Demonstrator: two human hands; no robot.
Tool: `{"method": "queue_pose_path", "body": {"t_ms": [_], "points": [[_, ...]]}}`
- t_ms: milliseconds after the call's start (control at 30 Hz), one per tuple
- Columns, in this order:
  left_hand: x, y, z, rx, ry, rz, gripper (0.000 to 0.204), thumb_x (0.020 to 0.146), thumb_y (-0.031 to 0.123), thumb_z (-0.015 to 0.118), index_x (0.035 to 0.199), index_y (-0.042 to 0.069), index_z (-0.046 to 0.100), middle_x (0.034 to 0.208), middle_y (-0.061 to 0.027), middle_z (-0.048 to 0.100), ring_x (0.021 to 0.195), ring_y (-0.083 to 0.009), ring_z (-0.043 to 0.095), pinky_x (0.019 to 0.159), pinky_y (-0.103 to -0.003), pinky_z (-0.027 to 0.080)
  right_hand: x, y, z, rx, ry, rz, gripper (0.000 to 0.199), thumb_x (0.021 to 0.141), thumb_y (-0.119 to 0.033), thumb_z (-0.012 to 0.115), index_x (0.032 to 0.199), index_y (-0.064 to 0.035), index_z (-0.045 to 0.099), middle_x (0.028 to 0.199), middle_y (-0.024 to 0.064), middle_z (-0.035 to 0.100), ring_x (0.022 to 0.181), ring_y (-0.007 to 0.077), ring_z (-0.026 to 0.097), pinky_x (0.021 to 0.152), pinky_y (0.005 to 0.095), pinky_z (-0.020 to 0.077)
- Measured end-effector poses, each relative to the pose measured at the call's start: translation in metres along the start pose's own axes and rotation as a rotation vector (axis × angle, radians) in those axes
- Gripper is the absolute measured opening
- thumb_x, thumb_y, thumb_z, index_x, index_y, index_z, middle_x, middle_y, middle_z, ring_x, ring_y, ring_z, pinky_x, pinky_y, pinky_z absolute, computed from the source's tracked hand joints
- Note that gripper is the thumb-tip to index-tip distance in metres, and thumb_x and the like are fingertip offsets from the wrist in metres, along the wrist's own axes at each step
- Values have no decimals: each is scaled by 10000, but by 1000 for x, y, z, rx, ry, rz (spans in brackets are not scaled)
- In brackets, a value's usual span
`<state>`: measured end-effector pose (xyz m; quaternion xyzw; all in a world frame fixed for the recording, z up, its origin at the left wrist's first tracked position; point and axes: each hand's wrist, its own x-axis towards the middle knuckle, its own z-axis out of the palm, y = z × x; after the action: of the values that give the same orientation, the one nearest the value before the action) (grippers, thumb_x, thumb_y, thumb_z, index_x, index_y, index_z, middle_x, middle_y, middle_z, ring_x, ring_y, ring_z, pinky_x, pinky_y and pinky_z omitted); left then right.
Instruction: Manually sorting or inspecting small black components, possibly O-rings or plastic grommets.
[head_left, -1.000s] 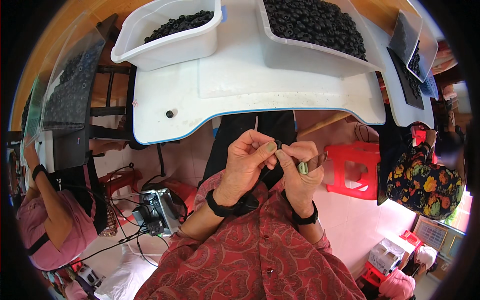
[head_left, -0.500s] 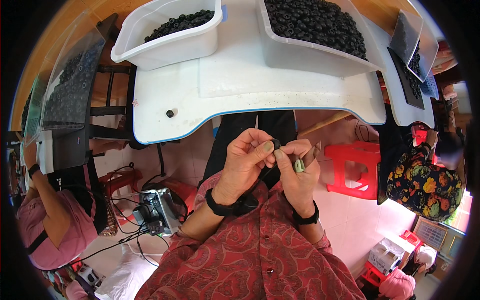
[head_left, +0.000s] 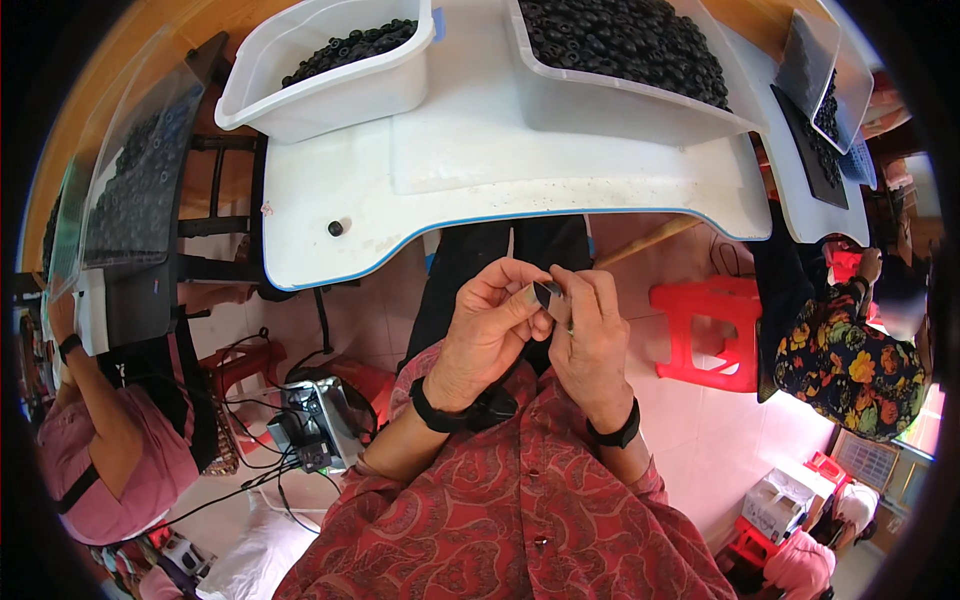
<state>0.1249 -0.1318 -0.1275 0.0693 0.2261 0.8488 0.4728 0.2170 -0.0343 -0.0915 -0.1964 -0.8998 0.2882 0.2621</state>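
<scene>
Two white tubs (head_left: 330, 85) hold black rings (head_left: 350, 45).

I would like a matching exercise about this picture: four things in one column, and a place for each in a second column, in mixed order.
Things:
1. small dark piece
2. loose black ring
3. red stool
4. left white tub

Places:
A. on the floor, right of the hands
B. alone on the white table, near its front edge
C. at the back of the table, filled with black rings
D. between the fingertips of both hands

Pairs: 1-D, 2-B, 3-A, 4-C
</scene>
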Motion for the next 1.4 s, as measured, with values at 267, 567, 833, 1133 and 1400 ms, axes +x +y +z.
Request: {"method": "queue_pose_path", "body": {"t_ms": [267, 567, 833, 1133, 1400], "points": [[0, -1, 0, -14, -24, -30, 147, 928, 50, 581, 1062, -9, 578, 863, -90, 640, 703, -124, 599, 635, -235, 504, 2, 2, 0, -119, 19, -55, 341, 764, 1, 674, 1098, -18, 611, 966, 95, 547, 693, 272, 638, 537, 352, 515], [-1, 1, 0, -15, -23, -35, 130, 923, 57, 594, 1039, 2, 575, 839, -74, 636, 700, -118, 601, 618, -231, 501, 1, -2, -2, -111, -36, -16, 362, 762, 27, 645, 1117, -32, 612, 970, 109, 551, 740, 295, 640, 578, 377, 522], [-5, 5, 12, 3, -133, -40, 114, 910, 80, 630, 981, 6, 582, 898, -117, 640, 616, -114, 485, 522, -248, 349, -2, 30, 6, -158, -50, 154, 228, 839, -20, 603, 1064, -50, 590, 949, 138, 551, 734, 370, 617, 585, 450, 500], [1, 1, 0, -83, -59, -39, 107, 916, 28, 610, 1019, 4, 592, 818, -85, 651, 659, -110, 621, 547, -237, 479, 0, 1, -3, -31, -14, 15, 301, 778, 52, 617, 1068, -26, 616, 941, 123, 567, 726, 317, 635, 582, 379, 513], [-3, 3, 6, -3, -61, -32, 146, 928, 99, 606, 1031, 7, 558, 833, -25, 601, 642, -57, 547, 574, -191, 445, -1, -6, -7, -131, -28, -32, 377, 735, 71, 624, 1097, -33, 615, 954, 109, 560, 718, 293, 642, 566, 374, 522]]}}
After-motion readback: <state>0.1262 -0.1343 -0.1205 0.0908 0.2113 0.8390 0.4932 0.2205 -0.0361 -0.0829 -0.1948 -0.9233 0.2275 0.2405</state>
